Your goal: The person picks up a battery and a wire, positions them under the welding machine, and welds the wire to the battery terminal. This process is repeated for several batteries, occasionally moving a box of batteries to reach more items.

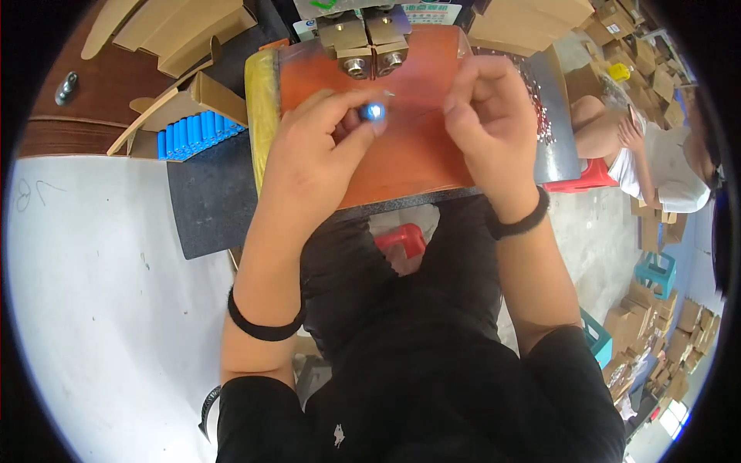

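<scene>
Between the thumb and fingers of my left hand (312, 150) is a blue cylindrical battery cell (373, 113), its shiny end turned up toward me. The cell is held above an orange mat (409, 158), just below and in front of the metal jaws (370, 46) of a bench machine. On the mat's right side my right hand (494, 116) is raised, thumb and index finger pinched together. Whatever those fingertips hold, if anything, is too small and blurred to make out. The two hands are apart.
An open cardboard box (197, 100) of blue cells stands at the left. A yellow bundle (265, 116) borders the mat. Small red and silver pieces (543, 116) lie on the right of the bench. Beyond sits another person (656, 154) on a red stool (583, 177), among cardboard boxes.
</scene>
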Motion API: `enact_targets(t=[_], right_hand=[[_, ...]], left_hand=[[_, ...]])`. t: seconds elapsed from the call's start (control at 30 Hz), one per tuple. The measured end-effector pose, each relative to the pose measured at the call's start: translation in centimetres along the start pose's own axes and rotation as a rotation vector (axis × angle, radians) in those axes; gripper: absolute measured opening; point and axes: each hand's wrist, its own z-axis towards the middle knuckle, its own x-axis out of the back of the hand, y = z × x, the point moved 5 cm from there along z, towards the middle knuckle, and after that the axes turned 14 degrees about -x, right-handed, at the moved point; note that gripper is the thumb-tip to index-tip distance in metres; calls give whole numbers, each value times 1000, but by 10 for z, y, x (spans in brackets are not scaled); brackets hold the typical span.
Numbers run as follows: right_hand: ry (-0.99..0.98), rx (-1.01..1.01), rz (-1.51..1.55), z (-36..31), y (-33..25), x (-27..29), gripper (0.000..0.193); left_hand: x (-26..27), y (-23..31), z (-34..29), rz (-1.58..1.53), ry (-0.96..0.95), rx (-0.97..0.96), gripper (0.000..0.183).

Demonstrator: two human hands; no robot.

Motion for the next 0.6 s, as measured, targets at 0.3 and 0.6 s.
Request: enact_targets(t=[0.3,0.6], right_hand=[[16,5,-261,0,-2,-6,23],[44,-24,-305,2,-1,-9,19]], left_hand=[[1,4,9,261,86,-54,25],[1,-1,11,313,89,-66,24]])
